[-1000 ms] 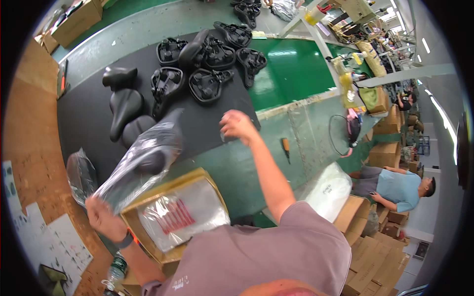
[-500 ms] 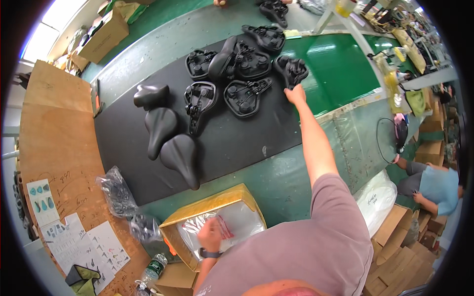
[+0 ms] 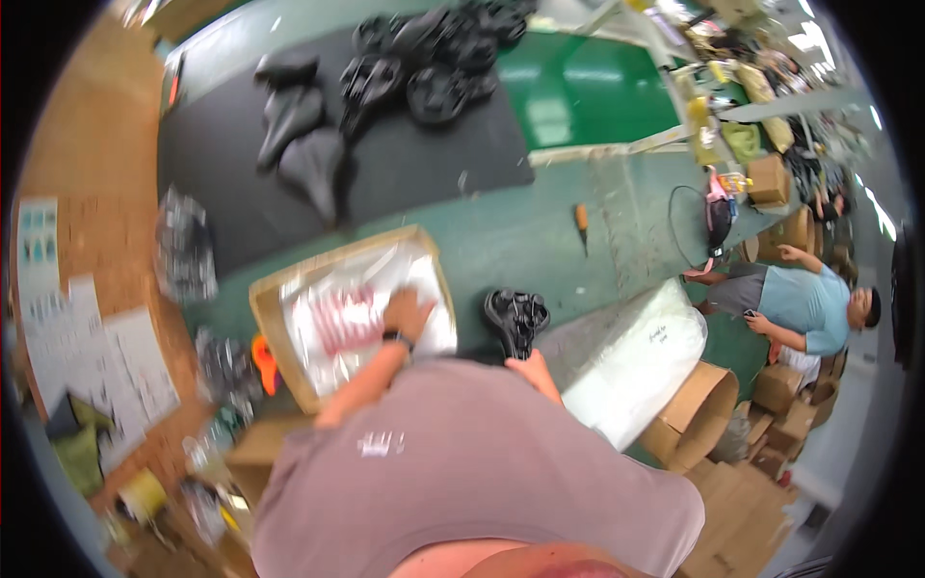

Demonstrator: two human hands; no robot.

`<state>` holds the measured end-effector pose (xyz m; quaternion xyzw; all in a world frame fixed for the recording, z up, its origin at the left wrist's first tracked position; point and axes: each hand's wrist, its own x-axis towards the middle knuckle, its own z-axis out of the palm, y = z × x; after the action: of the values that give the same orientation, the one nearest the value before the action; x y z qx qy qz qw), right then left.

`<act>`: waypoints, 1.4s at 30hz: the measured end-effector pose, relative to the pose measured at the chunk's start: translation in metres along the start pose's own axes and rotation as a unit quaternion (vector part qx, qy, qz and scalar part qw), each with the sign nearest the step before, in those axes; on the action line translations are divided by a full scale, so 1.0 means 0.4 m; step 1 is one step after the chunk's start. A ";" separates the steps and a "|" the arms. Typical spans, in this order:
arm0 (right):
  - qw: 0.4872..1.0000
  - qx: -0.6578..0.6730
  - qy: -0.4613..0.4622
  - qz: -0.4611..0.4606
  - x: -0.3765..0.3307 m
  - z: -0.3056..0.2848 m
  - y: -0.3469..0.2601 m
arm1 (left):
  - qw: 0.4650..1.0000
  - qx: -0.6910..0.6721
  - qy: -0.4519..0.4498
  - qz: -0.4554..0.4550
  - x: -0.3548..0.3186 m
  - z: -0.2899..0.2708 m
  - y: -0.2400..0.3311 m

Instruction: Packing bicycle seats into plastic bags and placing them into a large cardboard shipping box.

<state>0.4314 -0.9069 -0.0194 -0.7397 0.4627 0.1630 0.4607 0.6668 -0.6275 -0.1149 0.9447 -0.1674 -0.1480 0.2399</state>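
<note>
Bicycle saddle (image 3: pixel 516 318), black, underside up with its rails showing, sits directly above the right hand (image 3: pixel 533 371) in the head view. Only the knuckles and part of the wrist show past the shirt; the hand appears closed on the saddle's near end, though the fingers themselves are hidden, so the grip cannot be made out in detail. Saddle is held over the green floor (image 3: pixel 501 241), just right of the cardboard box (image 3: pixel 275 299).

Left hand (image 3: pixel 407 313), with a dark band at the wrist, lies flat, fingers spread, on the clear plastic bag (image 3: pixel 347 318) that fills the box. Hand is pressed on the bag, not wrapped round anything. Bag shows a blurred red patch.

Beyond the box, a black mat (image 3: pixel 405 164) carries three saddles lying apart (image 3: pixel 303 144) on its left part and a heap of more black saddles (image 3: pixel 434 58) at its far edge. Crumpled plastic wraps (image 3: pixel 183 246) lie left of the box. An orange-handled tool (image 3: pixel 582 220) lies on the floor to the right. A white bagged bundle (image 3: pixel 631 361) stands just right of the held saddle. Further right, another person in a blue shirt (image 3: pixel 809 299) sits among cartons.
</note>
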 end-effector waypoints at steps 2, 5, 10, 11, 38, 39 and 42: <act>0.992 0.056 -0.099 0.045 -0.037 0.017 0.099 | 0.997 -0.020 0.051 0.045 0.000 0.032 -0.024; 0.964 0.224 -0.106 0.094 -0.097 0.065 0.015 | 0.992 -0.072 0.105 -0.008 -0.021 0.033 -0.031; 0.925 0.291 -0.143 0.197 -0.010 0.119 0.143 | 0.989 -0.081 0.121 -0.016 -0.049 -0.013 0.049; 0.923 0.298 -0.158 0.184 -0.064 0.126 0.046 | 0.991 -0.069 0.105 -0.051 -0.062 0.011 0.005; 0.804 0.395 -0.443 -0.013 -0.222 0.324 -0.427 | 0.793 -0.569 -0.217 -0.031 -0.301 -0.375 -0.100; 0.804 0.395 -0.444 -0.020 -0.208 0.325 -0.429 | 0.764 -0.606 -0.201 -0.094 -0.319 -0.417 -0.094; 0.800 0.416 -0.431 -0.024 -0.213 0.293 -0.462 | 0.569 -0.806 -0.044 -0.158 -0.354 -0.498 -0.123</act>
<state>0.5631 -0.7365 0.0743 -0.3409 0.2218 0.2460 0.8798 0.6230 -0.4514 0.0564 0.3638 0.1624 -0.2986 0.8672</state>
